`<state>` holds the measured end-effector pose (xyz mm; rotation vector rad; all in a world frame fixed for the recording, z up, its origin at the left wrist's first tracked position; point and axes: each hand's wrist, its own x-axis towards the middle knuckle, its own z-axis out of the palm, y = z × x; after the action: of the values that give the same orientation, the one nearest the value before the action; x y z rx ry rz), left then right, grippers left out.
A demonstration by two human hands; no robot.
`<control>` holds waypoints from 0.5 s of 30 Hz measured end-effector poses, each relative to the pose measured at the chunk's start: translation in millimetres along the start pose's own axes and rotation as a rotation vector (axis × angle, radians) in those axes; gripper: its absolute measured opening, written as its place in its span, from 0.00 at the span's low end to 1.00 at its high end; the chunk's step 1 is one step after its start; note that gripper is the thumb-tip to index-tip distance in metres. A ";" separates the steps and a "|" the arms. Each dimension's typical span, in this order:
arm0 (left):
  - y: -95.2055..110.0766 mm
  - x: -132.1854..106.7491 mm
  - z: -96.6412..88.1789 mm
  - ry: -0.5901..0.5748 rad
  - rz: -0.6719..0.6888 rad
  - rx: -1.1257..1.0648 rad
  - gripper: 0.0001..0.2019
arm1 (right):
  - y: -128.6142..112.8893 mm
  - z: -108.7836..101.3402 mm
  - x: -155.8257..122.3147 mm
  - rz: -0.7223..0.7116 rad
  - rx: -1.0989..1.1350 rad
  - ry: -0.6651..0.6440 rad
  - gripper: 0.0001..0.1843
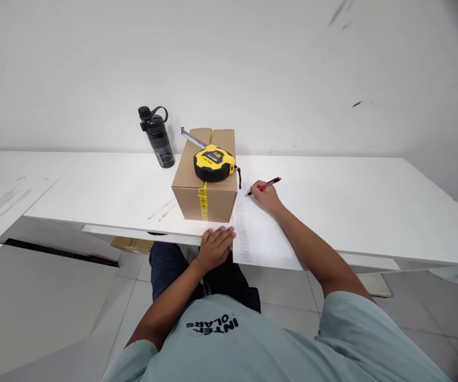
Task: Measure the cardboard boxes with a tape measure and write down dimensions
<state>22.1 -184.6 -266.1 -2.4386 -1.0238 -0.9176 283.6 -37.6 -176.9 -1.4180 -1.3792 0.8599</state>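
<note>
My right hand (266, 197) grips a red pen (267, 184), whose tip touches the top of a white sheet of paper (261, 239) bearing a column of handwriting along its left side. Fingers flat and together, my left hand (214, 245) rests on the table's front edge beside the sheet's lower left corner. Just beyond that hand stands a brown cardboard box (206, 183) sealed with yellow tape. On top of the box lies a yellow and black tape measure (213, 163), a short length of its blade sticking out toward the back left.
A dark water bottle (157, 137) stands behind and left of the box on the white table (352, 196), which runs along a white wall. Another white surface (10, 185) adjoins on the left. Tiled floor lies below.
</note>
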 end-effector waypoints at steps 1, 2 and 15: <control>0.1 0.0 -0.1 -0.003 -0.002 0.000 0.23 | 0.0 -0.2 -0.2 -0.001 0.000 0.003 0.14; 0.1 0.0 -0.1 -0.011 -0.006 0.000 0.23 | -0.1 -0.3 -0.3 -0.001 -0.001 0.006 0.13; -0.9 -3.6 3.3 -0.068 -0.027 -0.016 0.26 | 1.2 -0.9 -1.8 -0.009 -0.002 0.016 0.14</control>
<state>21.0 -184.2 -270.9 -2.4906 -1.0797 -0.8603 284.6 -39.4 -177.9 -1.4162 -1.3735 0.8405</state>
